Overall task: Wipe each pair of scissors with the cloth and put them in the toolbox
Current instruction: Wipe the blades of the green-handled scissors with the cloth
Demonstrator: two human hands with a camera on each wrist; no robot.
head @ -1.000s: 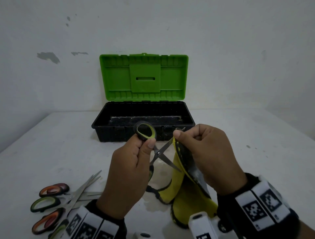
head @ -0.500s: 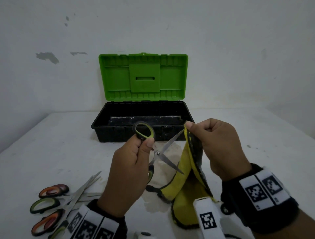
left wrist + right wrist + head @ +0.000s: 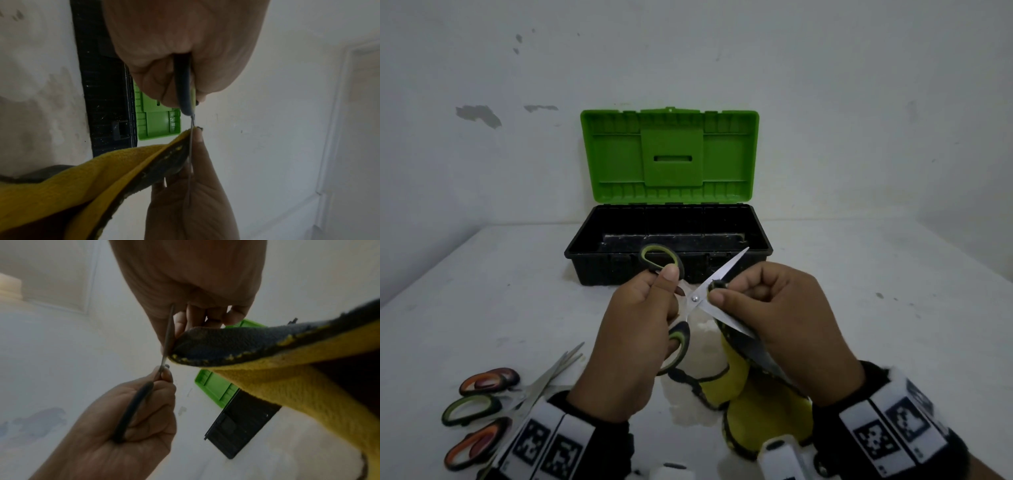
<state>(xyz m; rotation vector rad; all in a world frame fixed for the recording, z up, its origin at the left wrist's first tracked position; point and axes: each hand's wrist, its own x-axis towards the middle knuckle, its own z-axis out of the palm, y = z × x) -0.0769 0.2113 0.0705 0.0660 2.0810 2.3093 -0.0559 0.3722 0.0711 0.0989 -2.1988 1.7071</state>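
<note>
My left hand (image 3: 650, 308) grips the handles of a green-and-black pair of scissors (image 3: 697, 297), held up with the blades spread wide apart. My right hand (image 3: 739, 294) pinches the yellow cloth (image 3: 736, 387) with its dark edge round the upper blade, close to the pivot. The cloth hangs down from that hand to the table. From the left wrist, the blade (image 3: 191, 146) shows edge-on between the cloth (image 3: 82, 178) and the right thumb. The right wrist view has the blade (image 3: 167, 344) against the cloth (image 3: 267, 369). The toolbox (image 3: 585, 251) stands open behind, black base, green lid (image 3: 669, 156) upright.
Several more scissors (image 3: 482, 407) with orange and green handles lie in a heap at the table's near left corner. The white table (image 3: 482, 291) runs back to a white wall. A damp patch (image 3: 698, 342) marks the table under my hands.
My right hand with the cloth has slid back down the upper blade from near its tip to beside the pivot. The bare blade tip now sticks out. The left hand has kept its hold.
</note>
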